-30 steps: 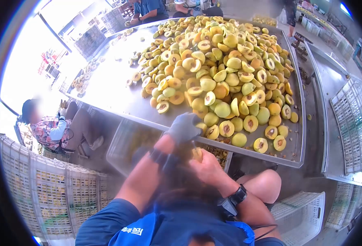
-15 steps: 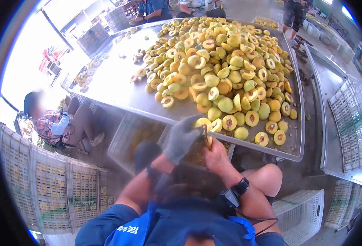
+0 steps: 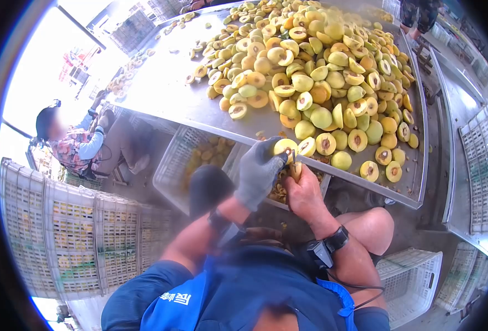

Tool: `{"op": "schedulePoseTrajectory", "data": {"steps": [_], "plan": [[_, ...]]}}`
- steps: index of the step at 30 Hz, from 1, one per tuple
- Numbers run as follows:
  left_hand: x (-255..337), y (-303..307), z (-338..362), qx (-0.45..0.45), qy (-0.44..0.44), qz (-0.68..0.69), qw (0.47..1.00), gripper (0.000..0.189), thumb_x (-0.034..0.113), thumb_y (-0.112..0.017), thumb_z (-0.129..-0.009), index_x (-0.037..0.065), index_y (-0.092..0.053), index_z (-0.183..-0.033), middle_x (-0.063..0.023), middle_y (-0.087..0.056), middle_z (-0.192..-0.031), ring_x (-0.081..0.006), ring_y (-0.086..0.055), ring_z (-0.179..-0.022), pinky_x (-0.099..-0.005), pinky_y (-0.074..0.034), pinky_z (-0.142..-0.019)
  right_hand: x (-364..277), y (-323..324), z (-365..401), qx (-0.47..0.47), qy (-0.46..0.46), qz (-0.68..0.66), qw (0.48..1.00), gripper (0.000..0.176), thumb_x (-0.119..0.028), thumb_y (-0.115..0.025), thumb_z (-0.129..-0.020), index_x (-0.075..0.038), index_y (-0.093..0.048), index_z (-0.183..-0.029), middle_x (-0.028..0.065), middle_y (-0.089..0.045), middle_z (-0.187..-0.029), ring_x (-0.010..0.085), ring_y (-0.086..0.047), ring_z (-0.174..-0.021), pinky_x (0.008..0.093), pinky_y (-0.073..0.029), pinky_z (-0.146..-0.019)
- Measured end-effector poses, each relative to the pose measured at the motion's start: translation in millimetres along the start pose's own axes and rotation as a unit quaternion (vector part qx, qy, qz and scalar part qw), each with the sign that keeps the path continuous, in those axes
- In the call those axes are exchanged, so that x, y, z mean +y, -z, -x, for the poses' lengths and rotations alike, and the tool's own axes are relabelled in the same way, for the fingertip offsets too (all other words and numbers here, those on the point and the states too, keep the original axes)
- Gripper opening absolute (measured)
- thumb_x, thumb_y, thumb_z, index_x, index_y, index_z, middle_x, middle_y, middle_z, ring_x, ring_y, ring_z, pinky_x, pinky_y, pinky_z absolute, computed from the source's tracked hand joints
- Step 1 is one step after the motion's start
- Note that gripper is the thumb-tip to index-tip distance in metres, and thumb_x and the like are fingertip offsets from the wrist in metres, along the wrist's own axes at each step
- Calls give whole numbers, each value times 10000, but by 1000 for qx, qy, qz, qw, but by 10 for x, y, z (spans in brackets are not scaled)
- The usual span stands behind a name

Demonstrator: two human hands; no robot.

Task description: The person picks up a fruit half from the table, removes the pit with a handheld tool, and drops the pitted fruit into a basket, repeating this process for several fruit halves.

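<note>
My left hand (image 3: 258, 171), in a grey glove, is closed around a peach half (image 3: 284, 146) just at the near edge of the table. Its cut face points up toward me. My bare right hand (image 3: 306, 194) grips a small pitting knife (image 3: 295, 165) by its yellowish handle, the narrow metal end held right at the fruit. Beyond both hands lies a big heap of halved yellow-green peaches (image 3: 316, 71), many with brown stones or hollows showing.
The metal table (image 3: 200, 118) has a raised rim. Below it stand a white crate (image 3: 172, 160) of peach pieces and another bin under my hands. Stacked crates (image 3: 73, 243) rise at left, where a person (image 3: 73, 143) sits. A white crate (image 3: 409, 281) stands at right.
The view has shifted, so table and heap sit further right. My hands stay together at the fruit, the knife still against it. The seated person at left has an arm reaching toward the table.
</note>
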State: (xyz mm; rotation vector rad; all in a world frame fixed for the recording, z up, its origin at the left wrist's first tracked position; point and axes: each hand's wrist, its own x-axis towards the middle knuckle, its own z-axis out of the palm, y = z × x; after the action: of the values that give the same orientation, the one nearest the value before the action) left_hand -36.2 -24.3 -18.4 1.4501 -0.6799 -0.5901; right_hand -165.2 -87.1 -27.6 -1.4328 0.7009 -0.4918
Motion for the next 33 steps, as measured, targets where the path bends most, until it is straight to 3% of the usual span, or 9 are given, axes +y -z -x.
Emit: {"op": "schedulePoseTrajectory", "data": {"steps": [5,9,11,14,20,23,26,29,33], "plan": [[-36,-49,50,19,-57,-97,993,395,-8,-771,-890,-20,-678,-1274,-106,-738,-1151,-149,-693,-1045,-295,-547,-919,101,-38,-52,22,35,38,998,283,-60,-545,-929,37,-615,-1186,140,-717,-1006,252,-666,-913,353,-516,-854],[-36,9,25,15,-129,-232,964,435,-2,-789,-842,34,-704,-1266,-137,-739,-1128,-198,-723,-997,-320,-555,-885,55,67,-77,-52,-38,-26,998,281,-55,-547,-924,49,-601,-1179,189,-712,-1020,318,-667,-961,394,-510,-902],[-45,-14,43,29,-155,-237,959,452,0,-792,-822,49,-709,-1263,-153,-735,-1118,-231,-734,-973,-336,-559,-867,84,-8,-81,-3,44,34,998,289,-59,-552,-920,52,-592,-1184,202,-710,-1028,330,-663,-978,411,-507,-921],[-40,5,69,35,-170,-218,960,454,-18,-772,-818,40,-707,-1263,-151,-738,-1103,-255,-736,-966,-342,-560,-863,-111,75,-60,-47,-1,65,997,293,-61,-554,-916,53,-592,-1182,200,-709,-1046,319,-661,-988,409,-509,-931],[-8,147,16,1,-190,-282,940,462,2,-778,-808,43,-707,-1263,-171,-724,-1089,-327,-723,-965,-364,-561,-858,107,44,-103,-65,39,55,996,278,-73,-548,-921,33,-610,-1171,174,-713,-1016,298,-654,-967,411,-509,-917],[15,239,-35,-60,-200,-273,939,430,36,-764,-832,49,-708,-1258,-196,-713,-1097,-355,-707,-967,-371,-554,-866,55,48,-70,-143,17,34,989,270,-95,-547,-940,15,-602,-1180,118,-704,-918,245,-657,-828,384,-531,-782],[44,302,-136,-132,-126,-229,956,366,48,-726,-868,23,-713,-1233,-161,-731,-1072,-285,-711,-943,-338,-545,-863,192,-43,-69,-79,123,52,988,220,-109,-547,-957,-2,-606,-1140,62,-661,-798,156,-600,-638,323,-489,-594],[-29,242,-136,-114,14,70,991,276,89,-684,-943,-22,-714,-1194,-98,-729,-1034,-174,-681,-935,-288,-532,-848,40,19,-34,-120,19,-8,993,169,-124,-553,-976,-21,-611,-1097,35,-618,-723,114,-524,-525,290,-421,-481],[-284,23,-153,-7,-70,-31,997,211,129,-620,-1035,-47,-707,-1114,-65,-713,-979,-116,-652,-884,-253,-524,-789,119,-64,-43,-162,25,-49,985,110,-133,-557,-1003,-34,-596,-1031,20,-578,-696,115,-493,-479,288,-408,-430]]}}
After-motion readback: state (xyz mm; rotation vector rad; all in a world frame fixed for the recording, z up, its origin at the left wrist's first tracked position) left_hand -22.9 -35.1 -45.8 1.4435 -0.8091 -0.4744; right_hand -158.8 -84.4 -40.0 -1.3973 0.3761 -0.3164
